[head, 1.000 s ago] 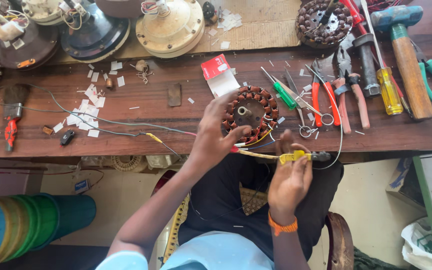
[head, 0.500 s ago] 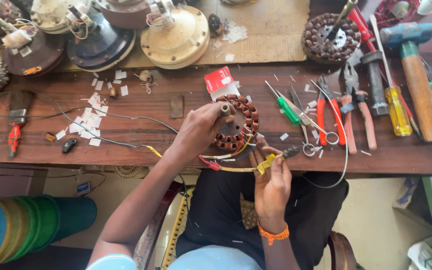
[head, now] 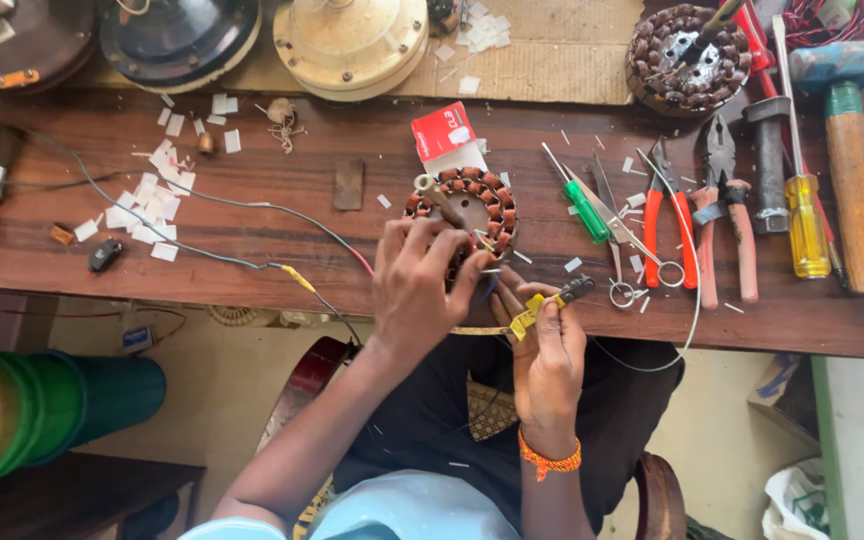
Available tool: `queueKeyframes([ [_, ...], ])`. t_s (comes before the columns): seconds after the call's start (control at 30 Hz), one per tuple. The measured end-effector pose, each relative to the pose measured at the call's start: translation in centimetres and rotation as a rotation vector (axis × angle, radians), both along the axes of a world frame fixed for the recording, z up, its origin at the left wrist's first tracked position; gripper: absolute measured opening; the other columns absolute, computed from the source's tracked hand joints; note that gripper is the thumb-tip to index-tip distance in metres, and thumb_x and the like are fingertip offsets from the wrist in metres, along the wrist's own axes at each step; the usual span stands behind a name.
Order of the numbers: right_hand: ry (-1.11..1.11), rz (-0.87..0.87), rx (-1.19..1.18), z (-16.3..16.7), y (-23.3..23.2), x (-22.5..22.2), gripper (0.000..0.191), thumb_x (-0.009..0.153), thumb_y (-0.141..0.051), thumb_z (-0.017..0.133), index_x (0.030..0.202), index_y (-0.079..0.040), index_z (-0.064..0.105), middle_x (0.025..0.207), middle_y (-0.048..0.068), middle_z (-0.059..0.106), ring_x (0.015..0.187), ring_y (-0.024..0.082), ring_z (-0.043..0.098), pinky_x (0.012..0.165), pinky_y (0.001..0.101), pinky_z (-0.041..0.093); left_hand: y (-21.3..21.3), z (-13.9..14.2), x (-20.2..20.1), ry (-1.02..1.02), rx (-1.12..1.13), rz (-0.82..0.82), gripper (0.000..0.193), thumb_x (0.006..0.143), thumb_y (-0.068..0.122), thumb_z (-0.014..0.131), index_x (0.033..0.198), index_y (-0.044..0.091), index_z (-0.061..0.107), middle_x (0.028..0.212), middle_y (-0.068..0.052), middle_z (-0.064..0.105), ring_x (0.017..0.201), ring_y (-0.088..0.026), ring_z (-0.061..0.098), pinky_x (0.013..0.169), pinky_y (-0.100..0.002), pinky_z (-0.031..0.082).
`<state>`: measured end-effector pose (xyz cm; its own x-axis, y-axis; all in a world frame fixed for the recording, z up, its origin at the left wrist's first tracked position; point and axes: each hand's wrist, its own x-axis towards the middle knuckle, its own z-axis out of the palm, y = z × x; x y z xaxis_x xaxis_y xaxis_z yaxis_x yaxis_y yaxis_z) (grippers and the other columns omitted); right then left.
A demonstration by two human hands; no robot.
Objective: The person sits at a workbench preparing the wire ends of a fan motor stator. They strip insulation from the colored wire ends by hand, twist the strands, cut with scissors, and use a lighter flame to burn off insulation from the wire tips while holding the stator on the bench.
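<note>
My left hand (head: 415, 285) grips the near edge of a round fan stator (head: 464, 205) wound with copper coils, tilting it at the front edge of the wooden workbench (head: 252, 225). My right hand (head: 549, 350), with an orange band on the wrist, pinches a small tool with yellow sleeving and a dark tip (head: 547, 303) just right of the stator. Thin wires run from the stator towards both hands and over the bench to the left.
Right of the stator lie a green screwdriver (head: 579, 200), scissors (head: 617, 245), red pliers (head: 667, 215), a yellow screwdriver (head: 807, 220) and a hammer (head: 852, 160). A second stator (head: 687, 55) and fan housings (head: 352, 40) sit at the back. White paper scraps (head: 152, 205) litter the left.
The view has shifted. My left hand slid from the stator's top to its near edge. My right hand rose closer to the stator with the yellow-sleeved tool.
</note>
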<state>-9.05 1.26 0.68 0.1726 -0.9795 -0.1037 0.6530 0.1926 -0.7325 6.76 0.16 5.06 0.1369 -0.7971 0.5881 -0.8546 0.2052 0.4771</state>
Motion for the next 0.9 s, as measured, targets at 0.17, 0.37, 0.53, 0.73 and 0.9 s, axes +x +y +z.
queueKeyframes([
  [0.17,0.009,0.005,-0.037,-0.3,0.2,-0.3,0.033,0.112,-0.024,0.040,0.123,0.004,0.053,0.142,0.024,0.057,0.139,0.035,0.054,0.121,0.0491,0.041,-0.7,-0.2,1.2,0.076,0.017,-0.190,0.015,0.095,0.008,0.072,0.109,0.004,0.069,0.106,-0.008,0.069,0.104,-0.030,0.064,0.092,-0.042,0.051],
  [0.37,-0.077,-0.069,-0.089,-1.3,0.1,-1.9,0.033,0.114,-0.026,0.046,0.125,0.005,0.053,0.114,0.011,0.062,0.126,0.033,0.064,0.112,0.0491,0.047,-1.4,-1.1,1.6,-0.066,-0.079,-0.212,0.027,0.092,0.002,0.068,0.119,0.005,0.068,0.103,-0.005,0.072,0.092,-0.023,0.070,0.079,-0.037,0.056],
  [0.53,0.272,-0.116,-0.255,-1.4,-1.7,-4.3,0.041,0.110,-0.025,0.060,0.132,0.010,0.060,0.091,0.012,0.065,0.081,0.025,0.069,0.077,0.0398,0.060,-2.0,-1.1,0.5,-0.154,-0.115,-0.210,0.022,0.096,0.012,0.074,0.117,0.008,0.070,0.097,-0.002,0.071,0.086,-0.019,0.070,0.071,-0.035,0.055],
  [0.73,0.121,-0.262,-0.269,-1.1,-5.8,-3.3,0.038,0.110,-0.025,0.060,0.118,0.011,0.067,0.093,0.012,0.067,0.067,0.017,0.065,0.064,0.0346,0.059,-2.7,-1.0,-0.8,-0.339,-0.080,-0.175,0.023,0.096,0.023,0.074,0.115,0.010,0.073,0.101,0.001,0.069,0.085,-0.017,0.069,0.065,-0.033,0.054],
  [0.9,0.465,-0.175,-0.200,0.1,-6.1,-2.7,0.029,0.105,-0.016,0.064,0.120,0.009,0.068,0.091,0.008,0.068,0.069,0.014,0.065,0.064,0.0295,0.056,-2.7,-0.7,-0.9,-0.424,-0.078,-0.189,0.029,0.091,0.022,0.073,0.117,0.011,0.074,0.113,-0.001,0.071,0.087,-0.017,0.069,0.064,-0.030,0.054],
])
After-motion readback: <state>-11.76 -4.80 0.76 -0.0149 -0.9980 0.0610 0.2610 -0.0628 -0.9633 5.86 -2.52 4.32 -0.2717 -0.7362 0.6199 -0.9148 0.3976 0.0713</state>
